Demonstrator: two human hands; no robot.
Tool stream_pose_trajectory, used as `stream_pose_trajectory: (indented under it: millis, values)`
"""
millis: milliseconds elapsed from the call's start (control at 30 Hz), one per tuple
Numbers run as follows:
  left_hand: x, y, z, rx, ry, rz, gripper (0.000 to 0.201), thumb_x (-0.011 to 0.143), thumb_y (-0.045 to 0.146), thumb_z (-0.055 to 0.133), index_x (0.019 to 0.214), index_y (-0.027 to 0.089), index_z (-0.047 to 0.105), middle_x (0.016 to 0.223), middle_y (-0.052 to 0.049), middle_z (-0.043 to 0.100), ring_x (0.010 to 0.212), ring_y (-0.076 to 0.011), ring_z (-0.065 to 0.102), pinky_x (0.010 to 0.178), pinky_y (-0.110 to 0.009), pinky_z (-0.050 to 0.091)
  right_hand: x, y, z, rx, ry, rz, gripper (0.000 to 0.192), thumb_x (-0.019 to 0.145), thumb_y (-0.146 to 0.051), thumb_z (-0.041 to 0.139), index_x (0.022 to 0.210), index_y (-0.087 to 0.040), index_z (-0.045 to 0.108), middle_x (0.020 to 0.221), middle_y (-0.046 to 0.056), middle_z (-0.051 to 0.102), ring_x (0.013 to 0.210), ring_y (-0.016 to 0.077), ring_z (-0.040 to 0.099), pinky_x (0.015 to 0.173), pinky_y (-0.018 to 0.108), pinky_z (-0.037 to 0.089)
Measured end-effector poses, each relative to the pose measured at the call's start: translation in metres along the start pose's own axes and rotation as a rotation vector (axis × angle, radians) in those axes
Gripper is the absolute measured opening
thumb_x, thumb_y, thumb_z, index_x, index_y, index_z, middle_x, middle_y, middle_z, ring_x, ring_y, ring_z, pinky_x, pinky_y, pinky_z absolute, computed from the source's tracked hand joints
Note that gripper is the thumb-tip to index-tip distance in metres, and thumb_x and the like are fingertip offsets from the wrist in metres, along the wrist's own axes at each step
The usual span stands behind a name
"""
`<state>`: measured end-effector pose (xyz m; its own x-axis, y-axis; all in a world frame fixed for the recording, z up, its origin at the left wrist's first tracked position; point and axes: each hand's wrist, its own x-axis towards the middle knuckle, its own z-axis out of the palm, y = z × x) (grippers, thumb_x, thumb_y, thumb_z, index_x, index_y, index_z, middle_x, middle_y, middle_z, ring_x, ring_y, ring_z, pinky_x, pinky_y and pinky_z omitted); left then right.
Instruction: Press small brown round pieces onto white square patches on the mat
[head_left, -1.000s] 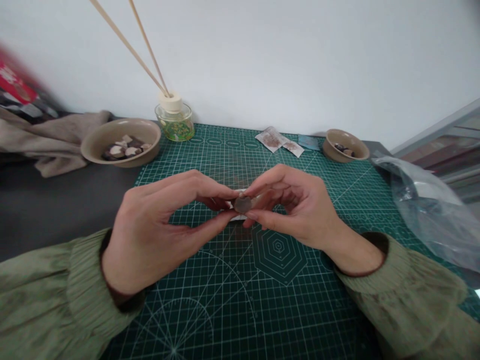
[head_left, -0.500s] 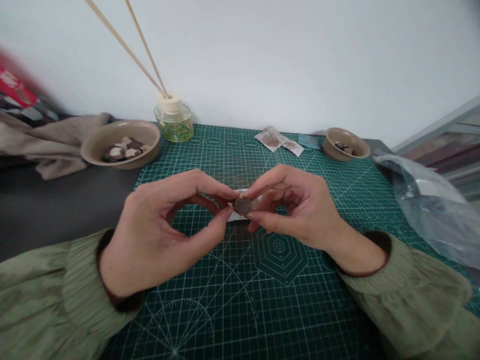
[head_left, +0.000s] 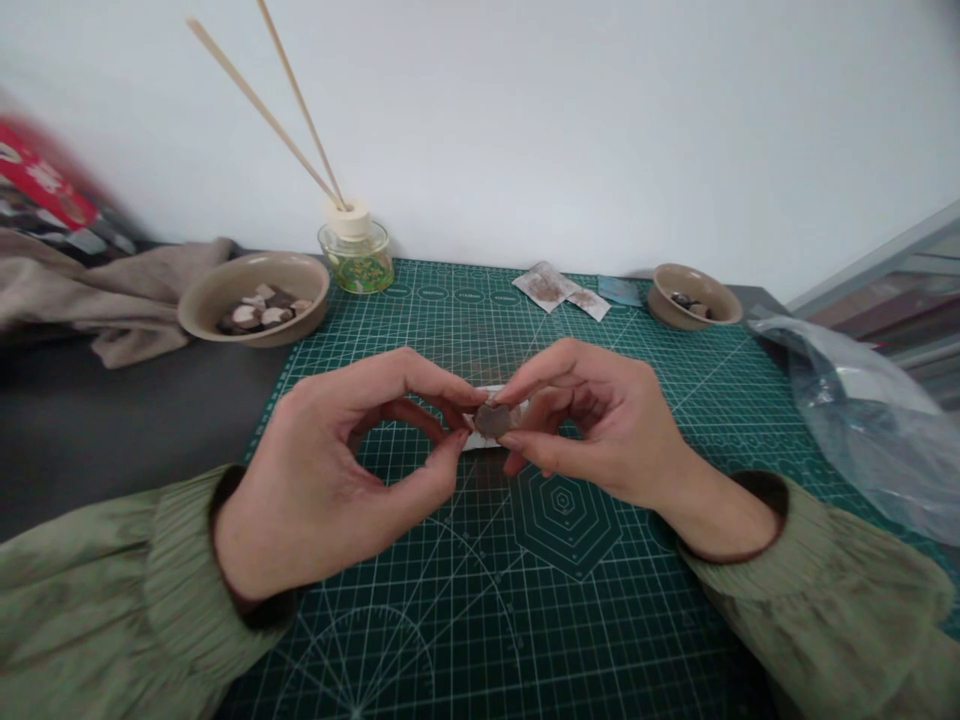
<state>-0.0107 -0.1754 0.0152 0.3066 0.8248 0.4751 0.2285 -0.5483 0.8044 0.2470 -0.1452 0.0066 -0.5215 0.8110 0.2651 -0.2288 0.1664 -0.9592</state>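
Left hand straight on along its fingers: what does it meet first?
Most likely the small brown piece at the fingertips of the right hand; the left hand seems to touch its edge, though depth is unclear.

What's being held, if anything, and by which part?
A small grey-brown piece, pinched near its right side in the right hand. The left hand is at the piece's left edge; whether it grips is unclear.

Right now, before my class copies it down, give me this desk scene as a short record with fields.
Surface: green cutting mat
Right grip: pinching a small brown piece
Left grip: fingertips at the piece's left side; firmness of hold unclear
Beneath: white item, partly hidden
Left bowl: dark and pale pieces
Right bowl: a few pieces, mostly dark
Back: glass reed diffuser, brown-stained packets
Right side: clear plastic bag
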Motion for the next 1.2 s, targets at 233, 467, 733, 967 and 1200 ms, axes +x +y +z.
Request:
stream_pose_trajectory:
  millis: [233, 467, 733, 967, 1200]
  values:
    - [-0.0006, -0.0023, 0.0010, -0.054, 0.001, -0.053, 0.016, 0.100, 0.019, 0.090, 0.113, 0.027, 0.088, 0.103, 0.003, 0.090, 0.087, -0.0114, 0.087, 0.082, -0.017, 0.075, 0.0007, -0.0015, 0.0018, -0.025, 0.014, 0.016, 0.045, 0.081, 0.000, 0.112, 0.113, -0.024, 0.091, 0.089, -0.003, 0.090, 0.073, 0.0166, 0.093, 0.059, 0.011, 0.066]
    - [0.0000, -0.0050, 0.0011, -0.065, -0.004, -0.037, 0.023, 0.097, 0.012, 0.089, 0.116, 0.026, 0.089, 0.105, 0.002, 0.090, 0.088, -0.0110, 0.087, 0.082, -0.015, 0.075, 0.0013, 0.0003, 0.0022, -0.022, 0.011, 0.007, 0.045, 0.082, 0.001, 0.110, 0.114, -0.024, 0.091, 0.085, -0.003, 0.089, 0.070, 0.0161, 0.092, 0.058, 0.010, 0.064]
    - [-0.0002, -0.0049, -0.0009, -0.040, 0.010, -0.003, 0.019, 0.099, 0.014, 0.091, 0.114, 0.027, 0.089, 0.103, 0.002, 0.090, 0.084, -0.0114, 0.087, 0.080, -0.016, 0.074, -0.0003, 0.0002, 0.0010, 0.004, 0.018, 0.028, 0.048, 0.080, 0.002, 0.111, 0.115, -0.024, 0.091, 0.090, -0.002, 0.092, 0.071, 0.0177, 0.093, 0.056, 0.011, 0.064]
    - [-0.0014, -0.0024, -0.0010, -0.005, 0.023, 0.012, 0.016, 0.101, 0.018, 0.091, 0.113, 0.029, 0.089, 0.100, 0.002, 0.090, 0.082, -0.0135, 0.086, 0.075, -0.022, 0.074, -0.0016, 0.0014, -0.0013, 0.004, -0.007, 0.037, 0.049, 0.080, 0.001, 0.111, 0.118, -0.023, 0.090, 0.089, 0.001, 0.093, 0.071, 0.0210, 0.093, 0.054, 0.015, 0.064]
    - [-0.0033, -0.0038, -0.0014, 0.003, 0.025, 0.021, 0.016, 0.102, 0.021, 0.092, 0.114, 0.031, 0.089, 0.100, 0.002, 0.089, 0.084, -0.0151, 0.085, 0.075, -0.026, 0.074, -0.0019, 0.0015, -0.0019, 0.030, -0.018, 0.047, 0.050, 0.083, 0.003, 0.108, 0.121, -0.025, 0.091, 0.086, -0.002, 0.091, 0.073, 0.0194, 0.093, 0.054, 0.013, 0.064]
